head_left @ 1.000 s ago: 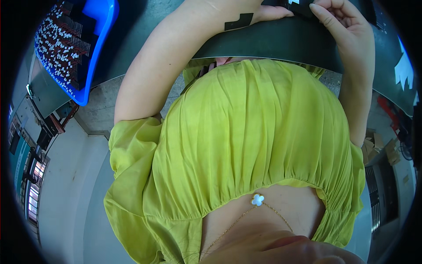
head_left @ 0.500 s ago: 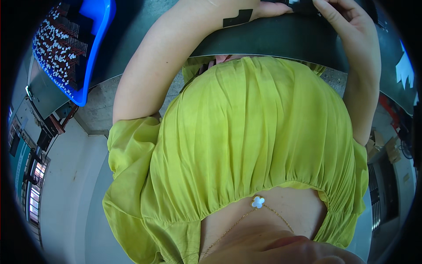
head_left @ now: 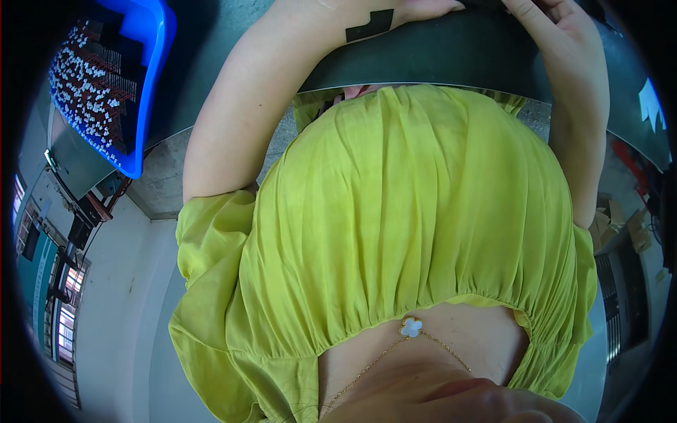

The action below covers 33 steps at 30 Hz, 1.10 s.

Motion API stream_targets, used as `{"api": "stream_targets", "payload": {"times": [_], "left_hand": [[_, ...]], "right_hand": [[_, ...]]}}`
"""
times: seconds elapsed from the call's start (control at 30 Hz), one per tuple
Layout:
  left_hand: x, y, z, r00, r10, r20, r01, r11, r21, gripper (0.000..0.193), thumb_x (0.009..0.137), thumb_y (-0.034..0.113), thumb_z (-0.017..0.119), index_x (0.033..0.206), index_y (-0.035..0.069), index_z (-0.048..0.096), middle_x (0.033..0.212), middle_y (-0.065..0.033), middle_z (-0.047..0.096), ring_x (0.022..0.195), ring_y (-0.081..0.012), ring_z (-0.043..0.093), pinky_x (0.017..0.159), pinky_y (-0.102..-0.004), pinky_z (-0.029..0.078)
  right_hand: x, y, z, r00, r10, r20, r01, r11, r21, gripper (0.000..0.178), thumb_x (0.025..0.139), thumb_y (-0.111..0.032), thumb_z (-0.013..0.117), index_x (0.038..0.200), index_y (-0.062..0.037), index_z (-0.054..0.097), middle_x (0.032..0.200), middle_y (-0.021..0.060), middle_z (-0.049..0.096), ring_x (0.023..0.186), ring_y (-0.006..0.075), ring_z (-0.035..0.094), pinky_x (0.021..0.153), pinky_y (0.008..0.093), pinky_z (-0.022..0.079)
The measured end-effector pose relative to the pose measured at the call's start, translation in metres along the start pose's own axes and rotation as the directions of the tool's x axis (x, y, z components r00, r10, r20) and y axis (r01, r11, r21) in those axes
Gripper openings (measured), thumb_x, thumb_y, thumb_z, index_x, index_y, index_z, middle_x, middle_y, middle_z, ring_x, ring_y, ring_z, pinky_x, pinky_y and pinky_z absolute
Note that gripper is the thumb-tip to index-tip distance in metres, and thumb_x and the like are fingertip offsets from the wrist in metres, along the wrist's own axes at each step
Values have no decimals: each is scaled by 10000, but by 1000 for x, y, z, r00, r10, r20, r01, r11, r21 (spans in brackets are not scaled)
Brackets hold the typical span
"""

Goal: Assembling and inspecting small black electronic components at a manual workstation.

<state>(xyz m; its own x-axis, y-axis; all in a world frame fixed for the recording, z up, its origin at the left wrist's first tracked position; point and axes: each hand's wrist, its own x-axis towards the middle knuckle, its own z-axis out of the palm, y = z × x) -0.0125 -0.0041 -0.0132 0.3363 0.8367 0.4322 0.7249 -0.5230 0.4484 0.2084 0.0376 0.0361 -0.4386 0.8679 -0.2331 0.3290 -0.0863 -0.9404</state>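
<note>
At the top edge of the head view, my left hand [head_left: 423, 8] rests over the dark green tabletop, its thumb stretched towards my right hand. Its other fingers are cut off by the frame. A flat black patch [head_left: 369, 25] sits on the left wrist. My right hand [head_left: 557, 20] is bent inward with curled fingers, the thumb and index tips meeting at the edge of a black thing [head_left: 486, 4]. That thing lies between both hands and is mostly out of frame, so its kind cannot be made out.
A blue plastic bin [head_left: 151, 92] stands at the left on the dark green table [head_left: 437, 60], holding many small white pieces among thin red and dark strands. A torn-looking white piece [head_left: 650, 106] lies at the far right. Cardboard boxes [head_left: 612, 220] are below on the right.
The view has shifted slightly, so the bin sits a little lower and further left. Both hands stay close together at the top edge; the pale spot between them no longer shows.
</note>
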Motion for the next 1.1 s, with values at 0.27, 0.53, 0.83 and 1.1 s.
{"api": "stream_targets", "payload": {"times": [0.27, 0.53, 0.83, 1.1], "left_hand": [[4, 7, -9, 999, -9, 54, 8, 1000, 16, 377, 756, 239, 852, 1082, 125, 701, 976, -127, 675, 1044, -345, 642, 1210, -578, 295], [2, 6, -17, 995, -34, 90, 25, 995, 101, 388, 745, 258, 863, 1079, 138, 705, 890, -120, 639, 979, -331, 637, 1204, -589, 307], [1, 0, -6, 996, 15, 94, -27, 991, 129, 403, 739, 268, 870, 1083, 137, 707, 829, -119, 599, 905, -325, 622, 1198, -594, 319], [4, 2, -9, 994, -41, 105, 30, 994, 109, 378, 738, 260, 865, 1055, 117, 718, 878, -132, 641, 924, -332, 642, 1199, -588, 321]], "right_hand": [[-1, 5, 3, 997, -73, -25, 73, 997, 8, 102, 978, -51, 681, 933, 38, 658, 1033, 11, 636, 831, 40, 565, 736, 196, 469], [3, 1, 10, 994, -102, -24, 102, 995, 1, 94, 977, -51, 682, 941, 32, 655, 991, -3, 634, 798, 29, 552, 701, 184, 460], [-1, 0, 7, 999, -25, -28, 25, 1000, -2, 99, 977, -72, 686, 940, 16, 661, 890, -37, 629, 728, 7, 532, 632, 168, 435], [-2, -3, 15, 993, -53, -101, 37, 987, -158, 101, 965, -85, 699, 946, 10, 671, 843, -40, 634, 712, 6, 540, 621, 170, 441]]}}
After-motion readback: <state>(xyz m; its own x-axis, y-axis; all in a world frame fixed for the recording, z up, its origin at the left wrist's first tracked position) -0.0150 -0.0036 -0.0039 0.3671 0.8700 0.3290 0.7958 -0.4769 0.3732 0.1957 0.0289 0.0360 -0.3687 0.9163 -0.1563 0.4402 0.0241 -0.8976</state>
